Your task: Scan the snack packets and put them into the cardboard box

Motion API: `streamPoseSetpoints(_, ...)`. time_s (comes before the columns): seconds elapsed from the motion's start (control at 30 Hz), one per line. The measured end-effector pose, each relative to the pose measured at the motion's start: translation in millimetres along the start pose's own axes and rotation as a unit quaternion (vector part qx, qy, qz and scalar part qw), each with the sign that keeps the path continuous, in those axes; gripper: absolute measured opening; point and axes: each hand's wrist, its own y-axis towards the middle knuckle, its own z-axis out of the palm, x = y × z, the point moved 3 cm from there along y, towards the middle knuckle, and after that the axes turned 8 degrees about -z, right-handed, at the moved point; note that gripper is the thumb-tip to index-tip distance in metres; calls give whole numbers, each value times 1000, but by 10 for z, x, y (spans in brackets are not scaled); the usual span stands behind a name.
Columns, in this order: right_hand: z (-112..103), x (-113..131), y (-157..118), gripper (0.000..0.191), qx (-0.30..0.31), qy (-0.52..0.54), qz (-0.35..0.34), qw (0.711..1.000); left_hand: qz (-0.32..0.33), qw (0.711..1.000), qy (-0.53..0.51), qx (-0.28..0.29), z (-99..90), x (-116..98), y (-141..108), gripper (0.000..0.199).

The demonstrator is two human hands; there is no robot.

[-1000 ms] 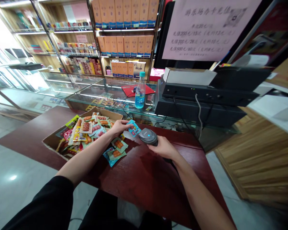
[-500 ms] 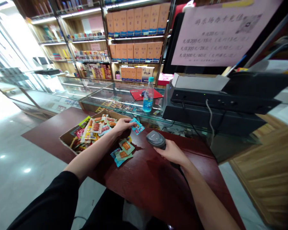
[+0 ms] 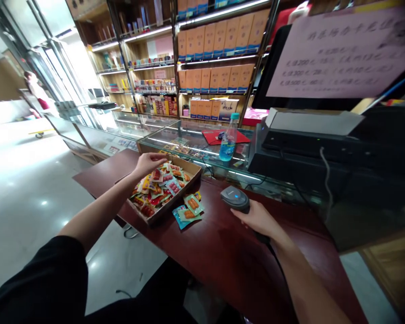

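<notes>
My left hand (image 3: pixel 150 163) hovers over the back left of a cardboard box (image 3: pixel 192 170) full of small snack packets (image 3: pixel 157 184). Its fingers point right, and no packet shows in them. My right hand (image 3: pixel 258 219) is wrapped round a dark handheld scanner (image 3: pixel 235 198), which has a blue light on top and a cable trailing below. Between the box and the scanner, several packets (image 3: pixel 189 212) with blue and green wrappers lie in a small pile on the dark red table (image 3: pixel 219 252).
Behind the table stands a glass counter (image 3: pixel 155 130) with a blue drink bottle (image 3: pixel 227 139) and a red folder (image 3: pixel 211 136). A monitor with a pink sign (image 3: pixel 327 58) is at the right. Stocked shelves (image 3: pixel 216 58) line the back. A person (image 3: pixel 37 92) is far left.
My left hand has moved left from beside the box to above it, and the blue packet it held is gone from its fingers. The view has turned left. The scanner now shows a blue light.
</notes>
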Motion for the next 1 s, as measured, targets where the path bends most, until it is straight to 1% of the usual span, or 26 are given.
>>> streamPoseSetpoints(0.07,-6,23,0,26,-4,-2,-9,1000,56,996,56,33,259,-128,-76,40)
streamPoseSetpoints(0.1,-12,30,0,27,-6,0,-13,1000,94,990,85,65,421,-211,-133,37)
streamPoseSetpoints(0.13,-17,33,-2,29,-8,2,-15,1000,137,978,112,109,594,-300,-204,35)
streamPoseSetpoints(0.17,-22,33,-5,30,-10,5,-15,1000,185,958,139,170,776,-387,-291,34)
streamPoseSetpoints(0.2,-27,30,-9,30,-13,6,-15,1000,234,928,168,235,952,-465,-391,34)
streamPoseSetpoints(0.27,-36,24,-18,27,-22,6,-13,1000,312,857,234,337,1253,-565,-592,40)
streamPoseSetpoints(0.3,-42,23,-22,25,-28,3,-13,1000,336,822,271,371,1375,-584,-676,44)
streamPoseSetpoints(0.37,-53,26,-26,23,-42,-2,-17,999,352,767,344,411,1566,-573,-789,48)
streamPoseSetpoints(0.4,-60,29,-28,23,-50,-3,-20,999,351,748,374,421,1638,-557,-817,49)
streamPoseSetpoints(0.47,-75,37,-29,22,-64,-4,-25,998,345,727,412,427,1747,-531,-827,45)
streamPoseSetpoints(0.5,-83,41,-30,22,-69,-4,-27,997,345,725,420,423,1788,-531,-816,43)
streamPoseSetpoints(0.53,-91,45,-31,21,-72,-3,-29,997,342,730,421,415,1823,-541,-797,41)
streamPoseSetpoints(0.57,-98,50,-32,22,-73,-2,-30,997,336,743,415,403,1852,-559,-773,40)
streamPoseSetpoints(0.6,-104,54,-33,22,-72,0,-31,997,326,762,403,387,1877,-582,-745,38)
streamPoseSetpoints(0.7,-121,65,-36,23,-68,5,-26,997,285,835,341,325,1933,-647,-674,28)
streamPoseSetpoints(0.73,-125,68,-36,24,-66,5,-24,998,278,853,317,308,1951,-654,-664,24)
streamPoseSetpoints(0.8,-126,71,-34,23,-61,3,-21,998,280,874,272,289,1992,-630,-660,18)
streamPoseSetpoints(0.87,-121,61,-30,23,-55,-1,-13,998,299,879,240,283,2031,-565,-661,18)
streamPoseSetpoints(0.93,-114,35,-24,23,-48,-3,3,999,316,874,224,292,2069,-472,-648,23)
streamPoseSetpoints(1.0,-107,0,-18,23,-41,-2,20,999,312,858,220,345,2119,-374,-625,29)
